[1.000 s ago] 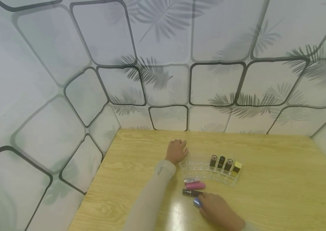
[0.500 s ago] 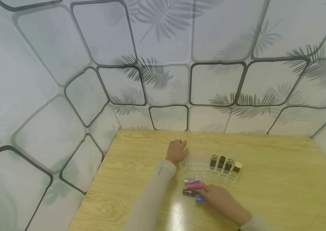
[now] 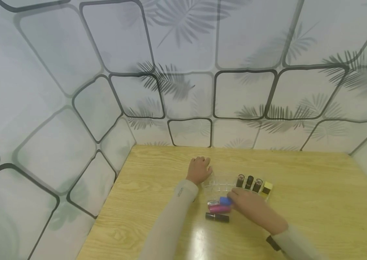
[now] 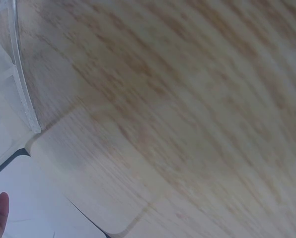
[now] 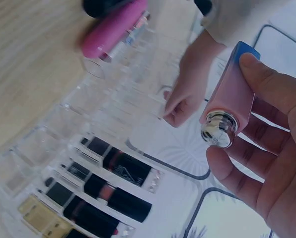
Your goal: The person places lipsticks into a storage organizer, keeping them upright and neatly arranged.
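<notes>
Centrally (head view), the right hand (image 3: 251, 206) pinches a lipstick (image 3: 225, 201) near the rack (image 3: 220, 187); left hand (image 3: 198, 170) at its left end, grip indeterminable.
Left wrist: fingertips (image 4: 3, 199) near the rack. Right wrist: lipstick held narrowly between thumb (image 5: 257, 69) and fingers (image 5: 235, 173).

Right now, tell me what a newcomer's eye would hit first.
Probably the pink-and-blue rectangular tube with a silvery end, held in the right hand by the clear plastic compartment tray. Next, the bright pink rounded tube lying on the wood table before that tray, then the yellow-topped black container at the tray's right end.
</notes>
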Demonstrator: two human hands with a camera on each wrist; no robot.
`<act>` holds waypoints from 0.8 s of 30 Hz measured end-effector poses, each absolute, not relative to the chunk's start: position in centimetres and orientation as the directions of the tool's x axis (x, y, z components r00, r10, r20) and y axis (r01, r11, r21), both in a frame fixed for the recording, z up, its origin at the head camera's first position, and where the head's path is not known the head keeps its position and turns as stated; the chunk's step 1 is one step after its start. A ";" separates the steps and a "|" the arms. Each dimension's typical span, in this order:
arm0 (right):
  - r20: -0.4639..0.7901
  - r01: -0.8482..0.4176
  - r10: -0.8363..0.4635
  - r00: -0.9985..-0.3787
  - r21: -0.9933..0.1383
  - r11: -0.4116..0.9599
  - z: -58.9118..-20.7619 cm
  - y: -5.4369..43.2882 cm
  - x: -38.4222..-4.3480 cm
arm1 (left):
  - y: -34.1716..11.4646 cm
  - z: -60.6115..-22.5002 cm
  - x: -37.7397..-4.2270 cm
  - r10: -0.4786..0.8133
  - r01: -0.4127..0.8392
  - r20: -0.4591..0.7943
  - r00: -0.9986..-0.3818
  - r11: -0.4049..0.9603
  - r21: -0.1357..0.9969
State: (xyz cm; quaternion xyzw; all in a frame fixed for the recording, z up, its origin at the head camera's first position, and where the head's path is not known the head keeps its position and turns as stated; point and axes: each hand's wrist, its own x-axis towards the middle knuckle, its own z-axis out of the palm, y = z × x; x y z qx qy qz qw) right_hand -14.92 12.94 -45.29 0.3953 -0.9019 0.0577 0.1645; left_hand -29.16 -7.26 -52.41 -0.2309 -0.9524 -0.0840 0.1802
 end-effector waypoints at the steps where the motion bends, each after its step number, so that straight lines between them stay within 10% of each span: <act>1: 0.356 -0.732 -0.689 -0.632 0.019 0.681 -45.0 12.9 -15.1 | -7.2 -52.4 -29.2 0.407 0.465 0.373 -0.834 0.882 0.076; 24: 0.378 -0.633 -0.509 -0.773 -0.405 0.660 -42.4 13.0 -17.6 | -7.0 -52.1 -29.1 0.391 0.427 0.319 -0.864 0.903 0.049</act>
